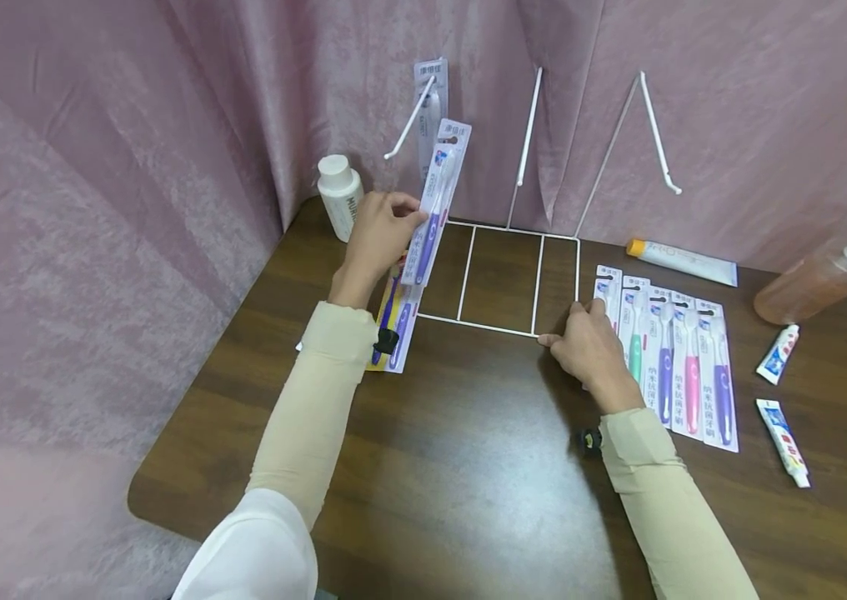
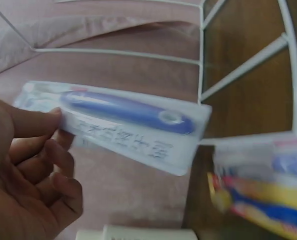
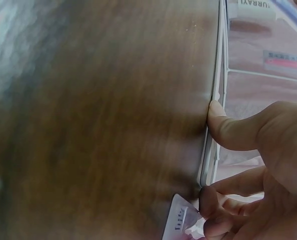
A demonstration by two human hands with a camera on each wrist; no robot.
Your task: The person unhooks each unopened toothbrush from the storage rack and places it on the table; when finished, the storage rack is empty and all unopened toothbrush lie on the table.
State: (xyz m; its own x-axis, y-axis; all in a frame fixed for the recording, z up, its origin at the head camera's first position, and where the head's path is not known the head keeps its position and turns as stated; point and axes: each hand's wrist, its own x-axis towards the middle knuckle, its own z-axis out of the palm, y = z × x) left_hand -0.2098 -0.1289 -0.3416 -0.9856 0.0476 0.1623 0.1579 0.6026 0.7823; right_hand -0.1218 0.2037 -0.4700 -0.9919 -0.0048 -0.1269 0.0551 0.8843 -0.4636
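One carded purple toothbrush pack [image 1: 434, 204] stands raised beside the white wire rack [image 1: 536, 283], pinched near its lower half by the left hand [image 1: 378, 237]; light, thin, bendy and slick, it is best held by its edges. Right hand [image 1: 588, 346] fingers [image 3: 228, 132] press the rack's corner against the wooden desk [image 1: 461, 467].

Bare tabletop [image 1: 461, 450] lay open between the two forearms, while the white wire rack [image 1: 502, 279] with its upright hooks blocked the back, a white bottle [image 1: 340, 197] stood at the rear left, and a row of packaged toothbrushes [image 1: 674, 367] crowded the right.
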